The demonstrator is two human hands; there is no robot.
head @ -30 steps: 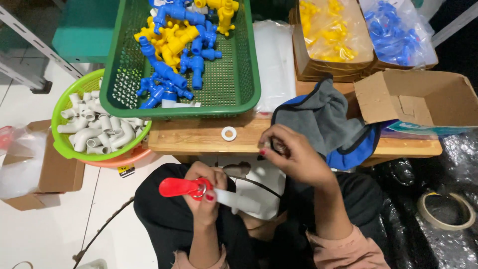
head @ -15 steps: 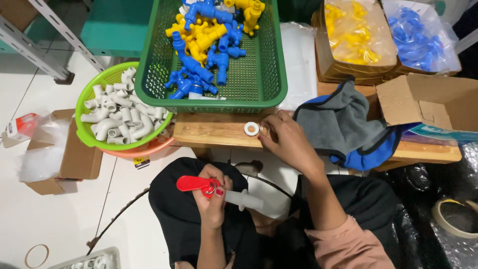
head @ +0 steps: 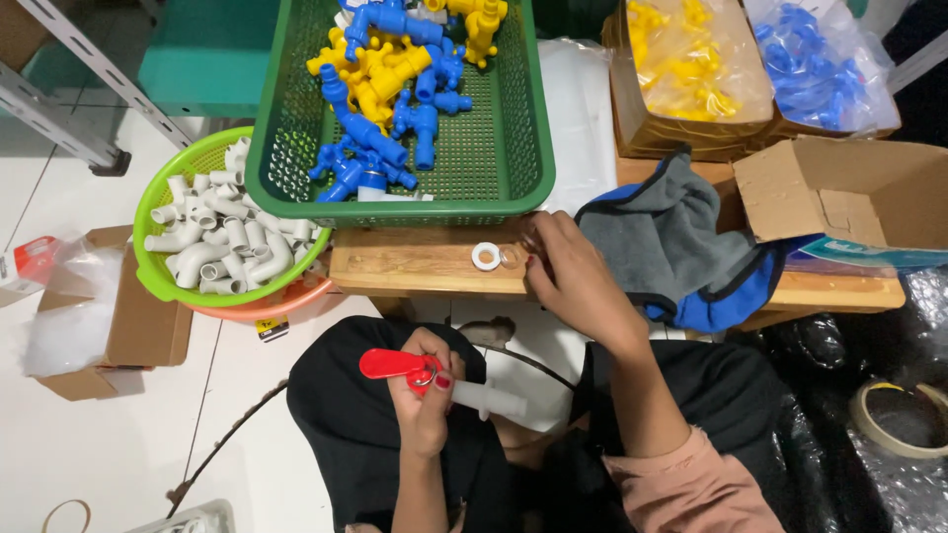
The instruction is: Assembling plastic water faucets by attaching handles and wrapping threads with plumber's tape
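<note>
My left hand grips a white plastic tap with a red handle over my lap; its white spout points right. My right hand reaches forward onto the low wooden bench, fingertips pinching something small beside a white ring. What the fingertips hold is too small to make out. Behind the ring stands a green mesh basket with several blue and yellow plastic taps.
A lime-green bowl of white pipe elbows sits at the left above a cardboard box. A grey-and-blue cloth, an open carton and bagged yellow and blue parts are on the right. A tape roll lies lower right.
My right hand left the white tap body in my lap and reached forward to the bench beside the white ring. The left hand keeps holding the red-handled tap.
</note>
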